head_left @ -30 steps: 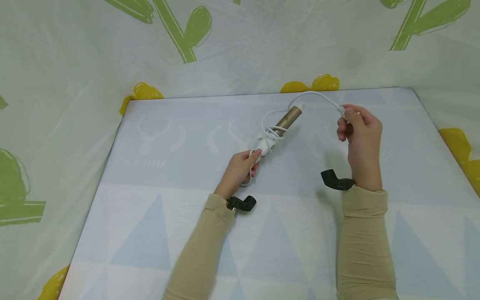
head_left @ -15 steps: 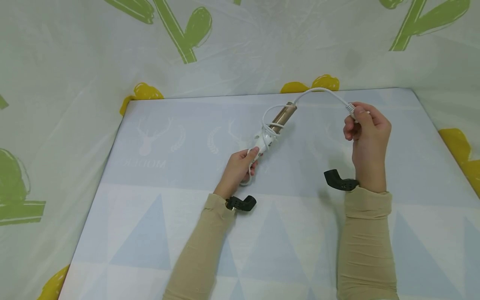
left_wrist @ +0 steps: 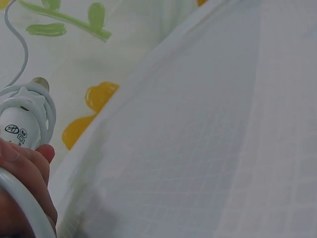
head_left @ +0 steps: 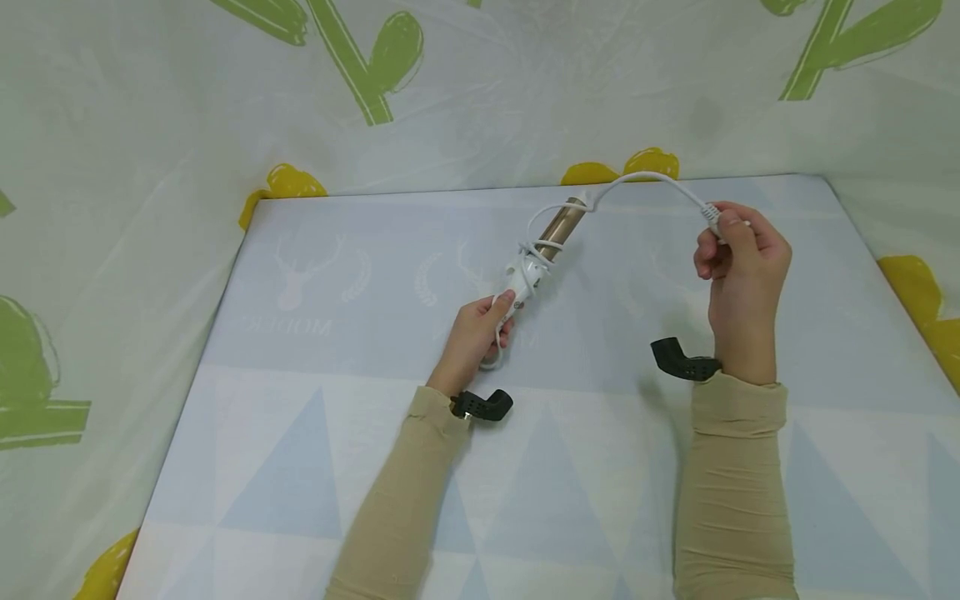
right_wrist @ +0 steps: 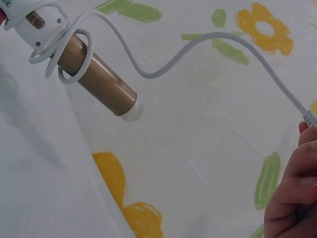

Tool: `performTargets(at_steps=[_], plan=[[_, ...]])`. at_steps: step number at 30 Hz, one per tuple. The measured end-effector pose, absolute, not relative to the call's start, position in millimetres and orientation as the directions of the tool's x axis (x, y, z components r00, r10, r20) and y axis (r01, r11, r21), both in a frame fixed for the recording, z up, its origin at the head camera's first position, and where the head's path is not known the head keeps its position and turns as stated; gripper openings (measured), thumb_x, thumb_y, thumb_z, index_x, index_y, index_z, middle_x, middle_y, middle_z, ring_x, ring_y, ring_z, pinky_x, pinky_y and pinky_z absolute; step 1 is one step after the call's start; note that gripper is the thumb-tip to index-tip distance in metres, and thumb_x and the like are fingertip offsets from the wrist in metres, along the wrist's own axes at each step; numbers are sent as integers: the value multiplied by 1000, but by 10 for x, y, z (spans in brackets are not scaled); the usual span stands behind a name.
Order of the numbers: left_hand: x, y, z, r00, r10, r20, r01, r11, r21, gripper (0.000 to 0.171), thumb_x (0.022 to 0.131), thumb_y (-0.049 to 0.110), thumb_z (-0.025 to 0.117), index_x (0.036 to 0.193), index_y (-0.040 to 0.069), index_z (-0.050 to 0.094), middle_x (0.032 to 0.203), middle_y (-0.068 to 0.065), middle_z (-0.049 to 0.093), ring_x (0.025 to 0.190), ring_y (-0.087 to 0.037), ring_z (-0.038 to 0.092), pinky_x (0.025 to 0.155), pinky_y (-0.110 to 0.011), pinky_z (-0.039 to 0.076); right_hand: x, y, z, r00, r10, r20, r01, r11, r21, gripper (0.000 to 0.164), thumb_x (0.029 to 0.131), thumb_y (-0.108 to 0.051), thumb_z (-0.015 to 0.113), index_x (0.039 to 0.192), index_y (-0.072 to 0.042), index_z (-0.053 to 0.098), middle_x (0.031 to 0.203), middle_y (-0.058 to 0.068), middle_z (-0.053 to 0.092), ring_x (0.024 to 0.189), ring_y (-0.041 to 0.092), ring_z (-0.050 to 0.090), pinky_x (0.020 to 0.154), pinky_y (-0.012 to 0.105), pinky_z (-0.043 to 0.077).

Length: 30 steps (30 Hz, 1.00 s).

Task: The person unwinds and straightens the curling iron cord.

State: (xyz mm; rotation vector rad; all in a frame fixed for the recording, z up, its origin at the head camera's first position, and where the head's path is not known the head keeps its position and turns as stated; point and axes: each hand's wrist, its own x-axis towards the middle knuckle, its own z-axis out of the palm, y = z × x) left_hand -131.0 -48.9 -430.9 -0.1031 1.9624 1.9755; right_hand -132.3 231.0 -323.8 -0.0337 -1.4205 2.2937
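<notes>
A curling iron (head_left: 527, 277) with a white handle and a gold-brown barrel (right_wrist: 101, 82) points up and to the right over the table. My left hand (head_left: 474, 337) grips it by the handle. Its white cord (right_wrist: 171, 65) is wound in several loops around the place where handle meets barrel. From those loops the free length arcs across to my right hand (head_left: 746, 258), which pinches the plug end (head_left: 712, 218) between thumb and fingers. The plug's prongs are mostly hidden by the fingers. In the left wrist view, cord loops (left_wrist: 47, 111) show just beyond the fingers.
The table (head_left: 300, 450) is covered with a pale blue and white cloth printed with triangles and deer heads. Behind it hangs a light curtain (head_left: 517, 100) with green leaves and yellow flowers. A black wrist mount (head_left: 483, 406) sits on the left wrist, another (head_left: 682, 362) on the right.
My right hand has moved right and slightly up with the plug, widening the cord's arc. The curling iron has shifted a little left, and its barrel tip has risen in the head view.
</notes>
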Motion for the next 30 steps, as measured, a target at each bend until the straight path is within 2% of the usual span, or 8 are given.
performTargets(at_steps=[14, 21, 30], plan=[[-1329, -494, -4293, -920, 210, -332, -337, 12, 941, 51, 88, 51, 53, 109, 5, 63, 65, 1, 50, 48, -9, 43, 40, -23, 30, -1340, 2354, -3260, -895, 399, 199, -362, -391, -846, 29, 86, -11, 64, 98, 14, 57, 59, 11, 50, 47, 17, 39, 39, 19, 36], [-1315, -487, -4309, -935, 186, -302, -310, -14, 951, 58, 81, 59, 57, 104, 7, 64, 65, 1, 51, 47, -8, 43, 39, -22, 30, -1345, 2402, -3284, -888, 413, 200, -371, -392, -842, 31, 86, -9, 63, 100, 17, 55, 59, 11, 49, 47, 17, 40, 39, 19, 35], [-1312, -483, -4304, -939, 178, -293, -303, -32, 953, 59, 80, 60, 56, 104, 7, 65, 64, 1, 51, 47, -8, 42, 39, -21, 29, -1346, 2443, -3291, -877, 438, 199, -386, -393, -835, 25, 87, -8, 62, 96, 15, 58, 60, 11, 48, 48, 16, 39, 38, 19, 34]])
